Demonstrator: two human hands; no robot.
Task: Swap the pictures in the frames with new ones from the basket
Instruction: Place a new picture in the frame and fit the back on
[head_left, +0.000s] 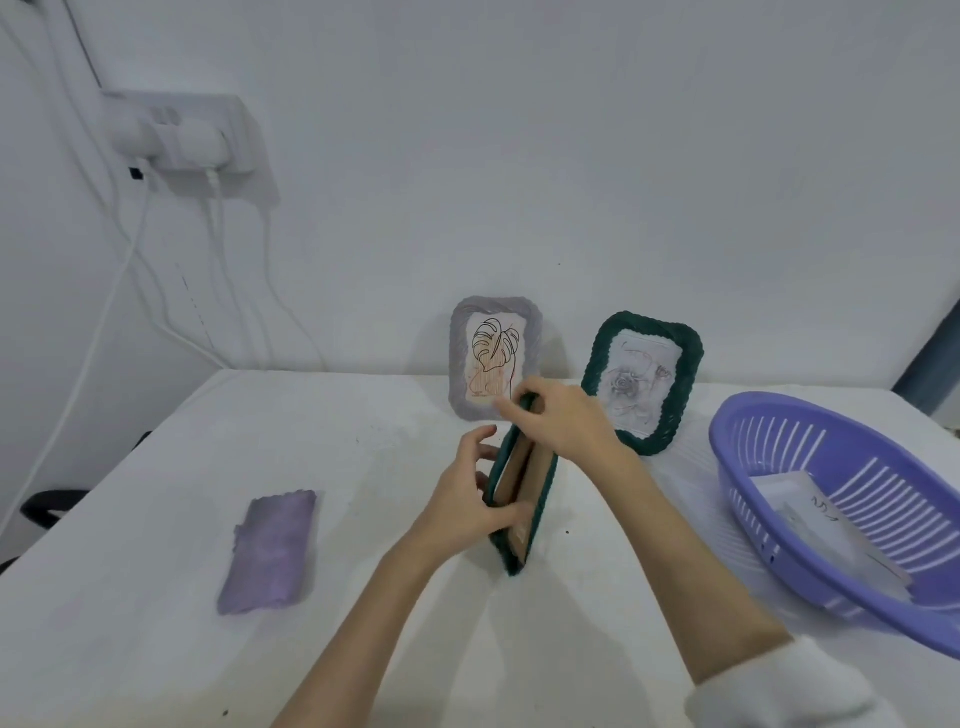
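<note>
A dark green frame (522, 486) stands on edge on the white desk (156, 649), its brown cardboard back turned toward the camera. The left hand (470, 499) holds its lower left side, thumb curled over the near edge, grip clamped on the frame. The right hand (558, 421) pinches the frame's top end, fingers closed on it. Behind, a grey frame (494, 358) with a leaf drawing leans against the wall, and just beside it to the right a second green frame (644, 382) with a pale rose sketch leans the same way. A purple basket (831, 499) sits at the right, tilted, with white pictures (826, 535) lying inside. Well apart on the left lies a purple frame (272, 553) flat on the desk. A socket (182, 137) with white cables hangs on the wall.
</note>
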